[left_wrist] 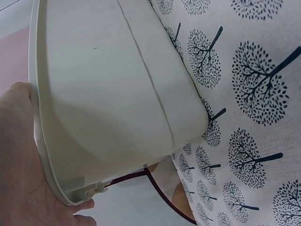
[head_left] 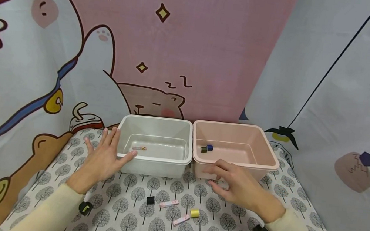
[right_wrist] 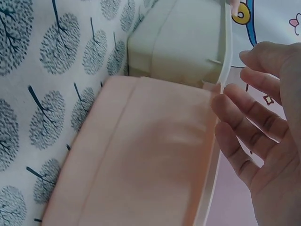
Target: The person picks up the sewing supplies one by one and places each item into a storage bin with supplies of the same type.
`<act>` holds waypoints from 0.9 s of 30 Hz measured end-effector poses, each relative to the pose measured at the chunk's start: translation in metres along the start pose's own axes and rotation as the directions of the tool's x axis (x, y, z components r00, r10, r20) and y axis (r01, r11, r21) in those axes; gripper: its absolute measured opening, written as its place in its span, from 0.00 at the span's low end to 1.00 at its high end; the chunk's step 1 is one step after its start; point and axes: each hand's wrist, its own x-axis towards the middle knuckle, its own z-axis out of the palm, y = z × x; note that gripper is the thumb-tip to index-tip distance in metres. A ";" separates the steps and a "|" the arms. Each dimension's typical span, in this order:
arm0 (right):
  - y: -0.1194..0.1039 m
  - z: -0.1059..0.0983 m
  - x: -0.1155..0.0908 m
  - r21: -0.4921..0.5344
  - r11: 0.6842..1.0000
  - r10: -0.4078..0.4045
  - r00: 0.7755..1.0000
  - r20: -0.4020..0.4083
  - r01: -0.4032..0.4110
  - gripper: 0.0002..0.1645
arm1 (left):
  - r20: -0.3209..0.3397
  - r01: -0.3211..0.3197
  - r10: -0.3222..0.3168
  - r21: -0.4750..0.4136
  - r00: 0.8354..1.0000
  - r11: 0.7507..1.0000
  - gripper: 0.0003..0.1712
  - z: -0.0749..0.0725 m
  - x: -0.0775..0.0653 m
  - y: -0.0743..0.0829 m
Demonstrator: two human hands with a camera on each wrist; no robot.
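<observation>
My left hand (head_left: 105,160) rests on the front left corner of the white bin (head_left: 154,167), fingers spread and thumb over the front rim. In the left wrist view, the palm lies along the bin's rim (left_wrist: 41,117). My right hand (head_left: 236,183) hovers at the front of the pink bin (head_left: 264,162), its fingers loosely bent and holding nothing. The right wrist view shows those fingertips (right_wrist: 225,109) right by the pink bin's rim. Inside the pink bin lie a blue piece (head_left: 209,147) and a dark green piece (head_left: 203,149). A small pale pink strip (head_left: 139,148) lies in the white bin.
In front of the bins, on the tree-patterned cloth (head_left: 134,224), lie a black block (head_left: 150,200), a yellow cylinder (head_left: 194,213) and two pale pink strips, one farther back (head_left: 168,203) and one nearer (head_left: 181,220). A cartoon-printed curtain (head_left: 210,58) hangs behind the bins.
</observation>
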 end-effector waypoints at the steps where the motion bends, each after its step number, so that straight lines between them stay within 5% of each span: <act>1: -0.001 0.002 -0.001 -0.003 1.000 0.000 1.000 0.005 0.000 0.25 | -0.001 0.000 0.000 0.000 1.000 1.000 0.70 0.000 0.000 0.000; 27: -0.009 0.045 -0.022 0.063 0.992 0.094 0.963 0.253 -0.113 0.25 | -0.011 -0.001 0.001 0.004 1.000 1.000 0.70 0.003 0.001 -0.002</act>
